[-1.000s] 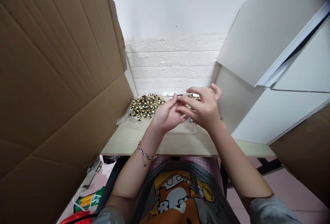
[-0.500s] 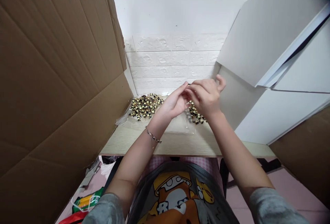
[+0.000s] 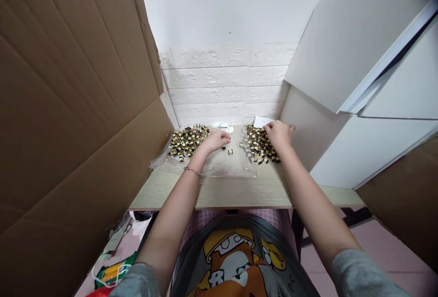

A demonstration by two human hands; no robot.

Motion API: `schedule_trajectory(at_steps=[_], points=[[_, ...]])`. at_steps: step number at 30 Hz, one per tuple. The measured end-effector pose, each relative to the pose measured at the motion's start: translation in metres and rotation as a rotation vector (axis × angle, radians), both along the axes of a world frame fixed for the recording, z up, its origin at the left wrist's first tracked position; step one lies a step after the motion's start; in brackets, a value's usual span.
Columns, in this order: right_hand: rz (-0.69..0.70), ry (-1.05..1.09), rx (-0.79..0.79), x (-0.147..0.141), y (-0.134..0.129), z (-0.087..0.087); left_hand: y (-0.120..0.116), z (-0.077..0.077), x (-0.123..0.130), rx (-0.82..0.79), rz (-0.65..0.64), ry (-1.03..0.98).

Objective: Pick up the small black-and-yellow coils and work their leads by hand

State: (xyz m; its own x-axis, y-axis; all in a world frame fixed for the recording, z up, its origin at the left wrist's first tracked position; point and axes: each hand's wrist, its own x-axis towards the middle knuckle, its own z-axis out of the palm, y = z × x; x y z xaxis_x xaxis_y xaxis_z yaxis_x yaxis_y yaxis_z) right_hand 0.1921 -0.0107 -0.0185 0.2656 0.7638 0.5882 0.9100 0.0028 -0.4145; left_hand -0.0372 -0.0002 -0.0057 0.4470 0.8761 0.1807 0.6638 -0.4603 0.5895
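My left hand is just right of the left pile of small black-and-yellow parts, which look like tiny wound coils. Its fingers are curled together, hiding whatever may be in them. A single black-and-yellow part lies on the clear plastic sheet just below these fingertips, with another partly visible beside it. Over the right pile of similar parts, my right hand has thumb and forefinger drawn together at the pile's far side. Anything between them is too small to make out.
Scraps of white paper lie near the white brick-pattern wall, and a white slip sits behind the right pile. Tall cardboard borders the left side; white panels border the right. The wooden tabletop's front edge is close to my body.
My hands were together above the middle of the sheet. They have moved apart and down, the left toward the left pile, the right over the right pile. A loose part now shows between the piles.
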Motion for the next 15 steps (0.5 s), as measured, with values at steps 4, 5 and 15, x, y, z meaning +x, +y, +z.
schedule_trajectory(at_steps=[4,5,15], points=[[-0.070,0.029,0.043,-0.007,0.002,0.001,0.005,-0.008,-0.004,0.008,0.015,0.122],[-0.073,0.054,0.084,-0.012,0.002,0.004,0.006,-0.010,-0.005,0.019,0.020,0.141],[0.132,0.313,0.323,-0.084,0.009,-0.003,0.009,-0.024,0.000,0.040,-0.032,0.266]])
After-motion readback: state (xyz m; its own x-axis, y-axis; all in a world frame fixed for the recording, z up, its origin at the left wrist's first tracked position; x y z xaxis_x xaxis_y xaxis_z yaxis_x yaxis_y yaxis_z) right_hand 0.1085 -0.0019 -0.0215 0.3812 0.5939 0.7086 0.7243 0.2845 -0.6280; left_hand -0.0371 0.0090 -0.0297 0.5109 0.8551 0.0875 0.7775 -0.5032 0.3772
